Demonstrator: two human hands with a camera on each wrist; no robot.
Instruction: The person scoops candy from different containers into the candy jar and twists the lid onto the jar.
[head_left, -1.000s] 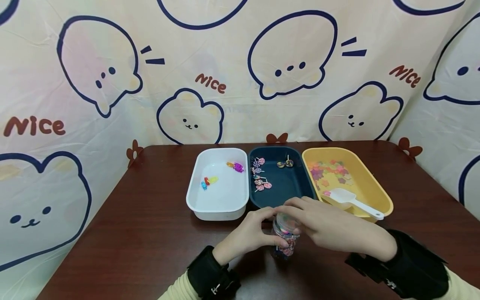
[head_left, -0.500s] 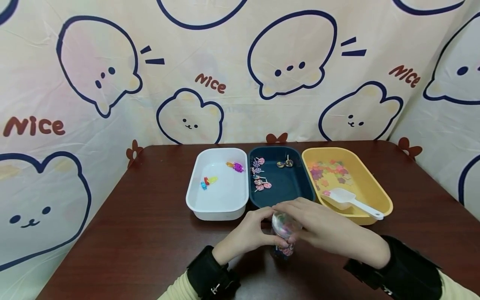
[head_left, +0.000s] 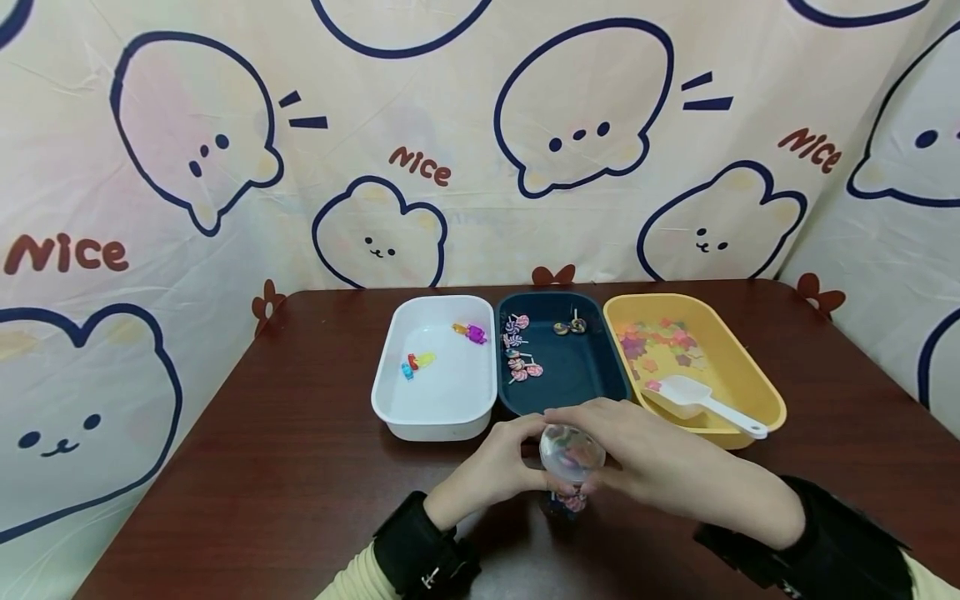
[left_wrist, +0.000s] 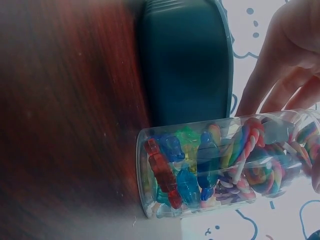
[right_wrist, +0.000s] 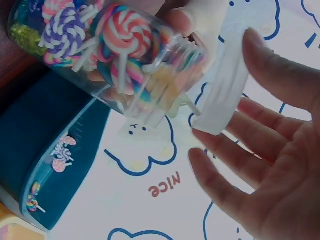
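Note:
A clear jar [left_wrist: 210,170] stands on the table, packed with colourful candy and lollipop charms. My left hand [head_left: 498,467] grips it around the upper part. My right hand [head_left: 645,458] pinches the clear round lid [right_wrist: 225,85] by its edge between thumb and fingers. In the right wrist view the lid is tilted and slightly apart from the jar's threaded mouth, where a small white stick pokes out. Seen from the head, the lid covers the mouth, and the lower jar shows only partly below the hands.
Behind the hands stand a white tray [head_left: 435,417] with a few candy charms, a dark teal tray [head_left: 577,375] with several lollipop charms, and a yellow tray [head_left: 738,375] with flat coloured pieces. A white scoop [head_left: 690,396] leans in the yellow tray. A printed cloth hangs behind the table.
The lid has tilted so that its round top faces the head camera, hiding the jar's mouth that showed earlier. My right hand has shifted slightly; my left hand keeps its place.

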